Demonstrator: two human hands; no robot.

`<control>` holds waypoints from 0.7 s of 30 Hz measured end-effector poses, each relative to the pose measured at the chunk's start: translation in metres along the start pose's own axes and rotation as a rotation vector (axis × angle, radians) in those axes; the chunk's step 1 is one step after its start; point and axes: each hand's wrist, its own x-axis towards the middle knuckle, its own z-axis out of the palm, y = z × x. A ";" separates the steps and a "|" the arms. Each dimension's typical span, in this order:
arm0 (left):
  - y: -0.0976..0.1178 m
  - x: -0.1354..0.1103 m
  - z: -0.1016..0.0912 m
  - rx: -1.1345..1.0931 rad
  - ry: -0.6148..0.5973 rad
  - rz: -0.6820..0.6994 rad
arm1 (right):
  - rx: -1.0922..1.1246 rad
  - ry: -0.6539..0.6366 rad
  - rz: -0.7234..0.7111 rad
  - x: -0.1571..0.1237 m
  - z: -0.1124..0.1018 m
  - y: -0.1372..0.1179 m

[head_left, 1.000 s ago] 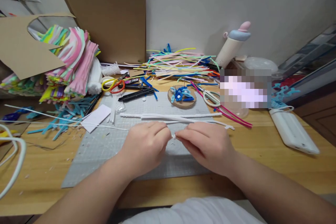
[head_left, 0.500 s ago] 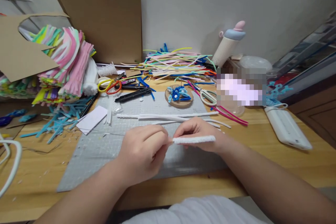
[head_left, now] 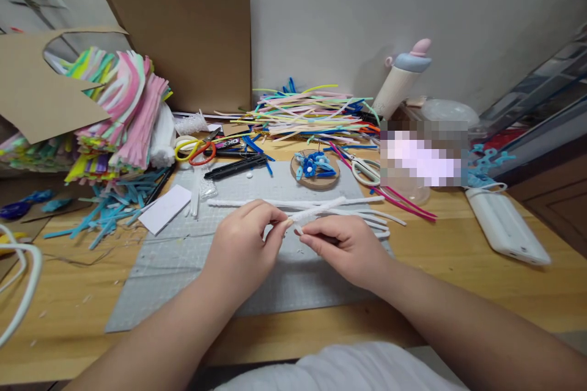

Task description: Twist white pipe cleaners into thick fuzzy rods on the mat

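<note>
Swung away from the right hand (head_left: pixel 353 250) since the earlier frame, the white fuzzy strip (head_left: pixel 320 210) now slants up over the middle of the grey mat (head_left: pixel 316 287). The left hand (head_left: pixel 244 245) pinches its near end; the right fingertips nearly meet just beside it, though I can't tell whether they hold anything. Shaping that end seems the step in hand, calling for a steady left pinch. Beyond, loose white stems (head_left: pixel 229 203) cross the mat, and a round disc (head_left: pixel 323 185) sits by its far edge.
</note>
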 end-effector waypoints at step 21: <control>0.004 -0.005 0.002 0.038 -0.140 0.422 | -0.026 -0.105 -0.090 0.009 -0.034 0.002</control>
